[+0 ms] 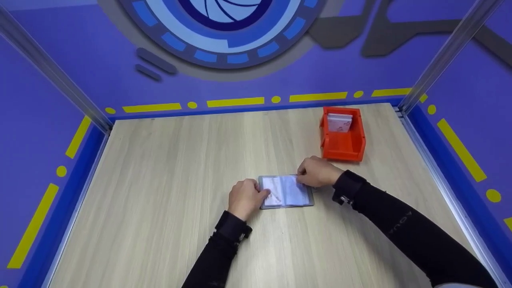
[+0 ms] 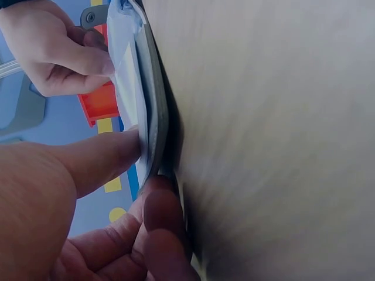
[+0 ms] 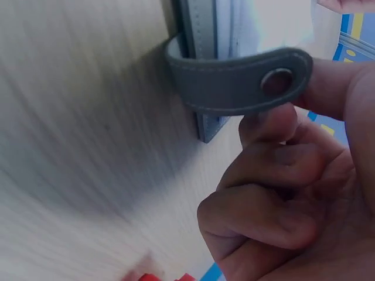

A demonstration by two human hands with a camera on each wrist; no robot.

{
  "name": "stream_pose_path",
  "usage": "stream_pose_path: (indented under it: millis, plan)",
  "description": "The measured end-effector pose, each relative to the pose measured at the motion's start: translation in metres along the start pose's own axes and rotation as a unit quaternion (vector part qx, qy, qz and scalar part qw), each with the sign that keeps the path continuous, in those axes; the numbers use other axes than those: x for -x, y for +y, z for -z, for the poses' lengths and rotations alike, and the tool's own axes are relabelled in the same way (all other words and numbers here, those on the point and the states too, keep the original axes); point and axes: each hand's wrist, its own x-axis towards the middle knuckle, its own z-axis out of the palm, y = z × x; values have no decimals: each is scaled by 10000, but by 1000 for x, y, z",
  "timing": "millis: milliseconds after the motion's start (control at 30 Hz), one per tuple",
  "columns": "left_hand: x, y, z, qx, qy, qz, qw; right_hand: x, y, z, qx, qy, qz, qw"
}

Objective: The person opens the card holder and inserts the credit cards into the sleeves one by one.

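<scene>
A grey card holder point(image 1: 310, 198) lies spread on the table, its clear plastic sleeves point(image 1: 294, 192) facing up. My left hand point(image 1: 245, 197) grips its left edge, thumb on top and curled fingers point(image 2: 161, 213) underneath. At the upper right of the sleeves, my right hand point(image 1: 320, 172) pinches the edge of a sleeve between thumb and index finger. The right wrist view shows a grey strap point(image 3: 228, 85) with a round metal snap point(image 3: 276, 82) standing out from the holder in front of those fingertips, hiding part of the pinch. The right hand's other fingers are curled in.
An orange-red open bin point(image 1: 344, 152) stands behind the right hand, with a stack of cards point(image 1: 339, 123) leaning at its back. The wooden tabletop point(image 1: 168, 168) is bounded by a blue back wall point(image 1: 236, 86) and side walls with metal posts.
</scene>
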Motion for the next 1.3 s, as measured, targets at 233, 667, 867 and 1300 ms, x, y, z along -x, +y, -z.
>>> stream_pose_path:
  millis: [233,667,867,1300]
  plan:
    - [0,1,1,15,28,-34,10000,2,-6,2,-521,-10,-208,9984]
    - [0,0,1,-33,47,-59,10000,-11,-31,-8,-1273,368,-154,9911]
    - [0,-1,0,-26,57,-95,9999,-21,-46,-15,-1437,427,-76,9887]
    - [0,0,1,-317,286,-327,9986,-39,-57,-35,-1403,347,-143,9894]
